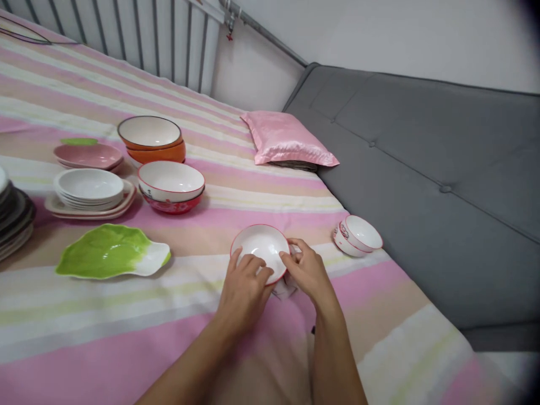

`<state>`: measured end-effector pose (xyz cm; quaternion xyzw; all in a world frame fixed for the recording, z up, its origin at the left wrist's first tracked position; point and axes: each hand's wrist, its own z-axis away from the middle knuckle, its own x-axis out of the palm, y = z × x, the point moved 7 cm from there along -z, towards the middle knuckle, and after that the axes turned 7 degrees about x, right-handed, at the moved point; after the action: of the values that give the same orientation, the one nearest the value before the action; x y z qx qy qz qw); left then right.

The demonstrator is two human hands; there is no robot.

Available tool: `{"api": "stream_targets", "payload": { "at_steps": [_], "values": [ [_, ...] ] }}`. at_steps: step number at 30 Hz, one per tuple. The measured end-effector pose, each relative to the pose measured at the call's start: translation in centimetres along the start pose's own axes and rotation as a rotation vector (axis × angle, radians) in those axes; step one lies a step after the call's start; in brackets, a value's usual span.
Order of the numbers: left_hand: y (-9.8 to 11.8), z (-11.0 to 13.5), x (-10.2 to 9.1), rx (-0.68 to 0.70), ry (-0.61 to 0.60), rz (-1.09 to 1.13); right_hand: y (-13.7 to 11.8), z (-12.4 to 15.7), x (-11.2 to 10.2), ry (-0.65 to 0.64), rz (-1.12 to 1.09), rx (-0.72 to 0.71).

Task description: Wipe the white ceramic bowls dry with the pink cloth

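A white bowl with a thin red rim (261, 244) is between my two hands, above the striped bedsheet, with its inside turned up towards me. My left hand (244, 284) grips its near left edge, fingers curled over the rim. On the right side, my right hand (307, 270) pinches the rim between thumb and fingers. A bit of pale cloth (285, 288) shows under the bowl by my right hand; most of it is hidden. To the left lies a green and white leaf-shaped dish (107, 252).
Two small nested bowls (358, 235) sit at right beside the grey headboard (422, 169). Leftward stand red-rimmed bowls (171, 183), orange bowls (154, 146), small white dishes (90, 185), a pink dish (88, 156) and dark plates (14, 219). A pink pillow (289, 138) lies behind.
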<state>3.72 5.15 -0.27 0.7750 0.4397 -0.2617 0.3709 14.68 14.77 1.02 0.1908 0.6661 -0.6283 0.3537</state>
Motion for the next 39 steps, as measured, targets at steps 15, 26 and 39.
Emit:
{"api": "stream_targets", "payload": {
  "at_steps": [15,26,39],
  "values": [
    [-1.1,0.1,-4.2,-0.185,0.519,0.070,2.1,-1.4,0.6,-0.178,-0.656,0.190],
    [-2.1,0.1,0.2,-0.203,0.164,0.069,4.4,-2.2,-3.4,0.243,-0.964,0.284],
    [-3.2,0.9,2.8,-0.302,-0.106,0.032,7.2,-5.1,-13.4,0.549,-0.802,0.392]
  ]
}}
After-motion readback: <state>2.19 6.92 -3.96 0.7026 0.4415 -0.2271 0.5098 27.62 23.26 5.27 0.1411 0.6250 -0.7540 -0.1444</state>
